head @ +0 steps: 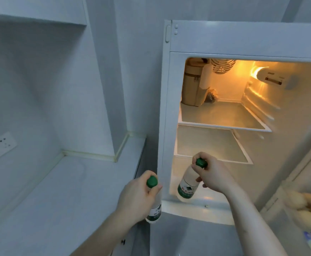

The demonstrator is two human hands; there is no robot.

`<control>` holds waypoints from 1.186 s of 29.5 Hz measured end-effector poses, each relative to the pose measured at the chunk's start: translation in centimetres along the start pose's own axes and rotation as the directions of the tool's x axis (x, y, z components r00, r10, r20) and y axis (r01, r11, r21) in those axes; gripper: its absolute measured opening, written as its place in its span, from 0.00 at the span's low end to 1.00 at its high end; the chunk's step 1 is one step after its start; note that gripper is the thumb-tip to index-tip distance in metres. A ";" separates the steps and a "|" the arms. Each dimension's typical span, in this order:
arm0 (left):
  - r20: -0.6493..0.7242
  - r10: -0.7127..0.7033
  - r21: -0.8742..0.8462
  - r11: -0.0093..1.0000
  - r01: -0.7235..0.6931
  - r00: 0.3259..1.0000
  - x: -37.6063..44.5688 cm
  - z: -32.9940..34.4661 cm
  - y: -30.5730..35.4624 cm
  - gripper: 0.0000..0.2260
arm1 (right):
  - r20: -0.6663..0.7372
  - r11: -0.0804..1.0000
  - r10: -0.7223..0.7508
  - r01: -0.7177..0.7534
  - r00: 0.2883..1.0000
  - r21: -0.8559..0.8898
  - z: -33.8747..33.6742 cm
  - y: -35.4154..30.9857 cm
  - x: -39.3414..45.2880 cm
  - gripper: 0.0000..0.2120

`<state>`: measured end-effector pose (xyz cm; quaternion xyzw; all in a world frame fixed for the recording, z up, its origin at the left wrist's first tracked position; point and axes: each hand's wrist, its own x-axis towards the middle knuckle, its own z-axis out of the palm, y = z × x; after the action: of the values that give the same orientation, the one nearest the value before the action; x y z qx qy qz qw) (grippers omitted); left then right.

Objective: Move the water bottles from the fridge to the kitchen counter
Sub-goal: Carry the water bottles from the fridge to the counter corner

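Note:
My left hand [138, 198] grips the neck of a clear water bottle [154, 214] with a green cap, held in the air between the counter's right edge and the fridge's left frame. My right hand [212, 174] pinches the green cap and neck of a second water bottle [186, 185] with a green and white label. This one hangs tilted in front of the fridge's lowest visible shelf. The white fridge [206, 39] stands open with its light on. The pale kitchen counter [54, 196] lies to the left.
A tan bag and a small dark bundle [211, 96] sit at the back of the fridge's top shelf [225, 126]. The open fridge door [310, 163] at right holds several yellowish fruits [306, 207]. A wall socket [1, 145] sits left of the counter.

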<state>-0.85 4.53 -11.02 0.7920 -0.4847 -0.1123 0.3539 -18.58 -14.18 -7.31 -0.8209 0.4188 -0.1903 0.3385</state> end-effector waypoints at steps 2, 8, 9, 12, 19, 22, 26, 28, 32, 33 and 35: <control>-0.029 -0.075 -0.001 0.997 0.075 0.997 -2.5 -1.7 -1.7 0.06 | 0.136 0.999 -0.034 0.032 0.990 0.011 1.6 -1.9 -1.1 0.05; -0.156 -0.308 -0.026 0.951 0.308 0.938 -9.0 -5.8 -6.0 0.05 | 0.451 0.968 -0.244 0.243 0.859 0.062 7.2 -7.1 -2.2 0.05; -0.173 -0.341 -0.042 0.940 0.339 0.924 -9.8 -6.3 -6.2 0.05 | 0.478 0.959 -0.271 0.277 0.835 0.061 7.9 -8.0 -2.2 0.05; -0.265 -0.480 -0.127 0.877 0.464 0.836 -12.7 -7.6 -7.5 0.05 | 0.580 0.915 -0.366 0.395 0.728 0.081 10.8 -11.0 -1.9 0.05; -0.465 -0.669 -0.216 0.722 0.658 0.581 -19.4 -8.4 -7.6 0.07 | 0.753 0.793 -0.499 0.577 0.429 0.196 16.9 -15.3 -2.4 0.03; -0.490 -0.684 -0.224 0.697 0.681 0.540 -20.5 -8.5 -7.4 0.07 | 0.773 0.777 -0.504 0.593 0.385 0.211 17.9 -15.9 -2.6 0.03; -0.531 -0.734 -0.279 0.623 0.731 0.423 -24.8 -8.4 -6.5 0.07 | 0.822 0.712 -0.519 0.651 0.236 0.263 20.2 -17.6 -5.1 0.03; -0.555 -0.756 -0.317 0.578 0.752 0.347 -27.7 -8.3 -6.0 0.06 | 0.833 0.663 -0.533 0.685 0.148 0.302 21.2 -18.8 -7.2 0.04; -0.618 -0.761 -0.390 0.515 0.764 0.198 -33.6 -8.7 -4.0 0.05 | 0.832 0.566 -0.554 0.718 -0.033 0.405 22.9 -21.6 -12.3 0.05; -0.627 -0.759 -0.402 0.509 0.761 0.176 -34.6 -8.7 -3.7 0.05 | 0.830 0.550 -0.554 0.722 -0.060 0.420 23.1 -22.1 -13.3 0.05; -0.648 -0.754 -0.430 0.480 0.764 0.109 -38.1 -8.8 -2.3 0.04 | 0.821 0.511 -0.556 0.725 -0.131 0.462 23.9 -23.3 -16.6 0.04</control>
<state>-13.91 41.46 -12.53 0.8874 0.1944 0.0799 0.4103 -0.86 18.63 -7.80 -0.8763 -0.3065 0.2097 0.3070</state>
